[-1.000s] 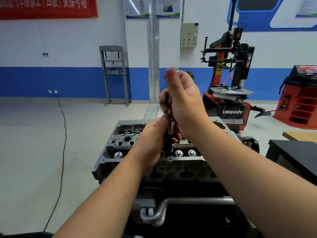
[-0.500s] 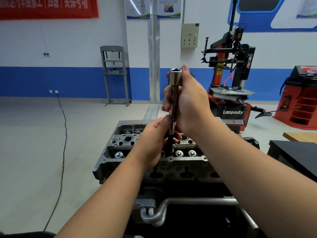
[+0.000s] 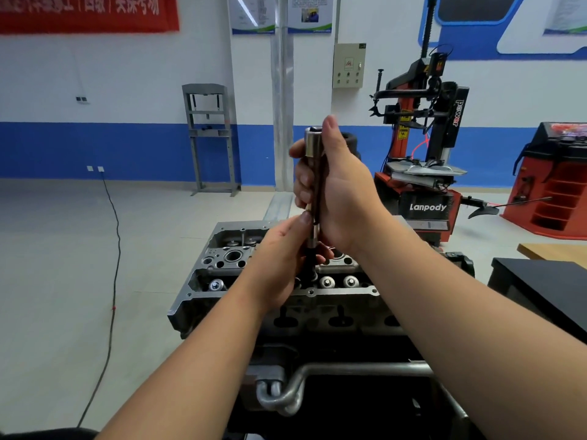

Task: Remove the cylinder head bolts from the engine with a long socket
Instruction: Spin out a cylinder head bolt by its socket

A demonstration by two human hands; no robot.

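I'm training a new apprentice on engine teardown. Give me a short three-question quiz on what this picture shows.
1. True or false: the long chrome socket stands roughly upright over the grey metal cylinder head.
2. Which hand wraps the socket's upper shaft? A) left B) right
3. Fill in: the left hand holds the tool near its ____ end.

Key: 1 true. 2 B, the right hand. 3 lower.
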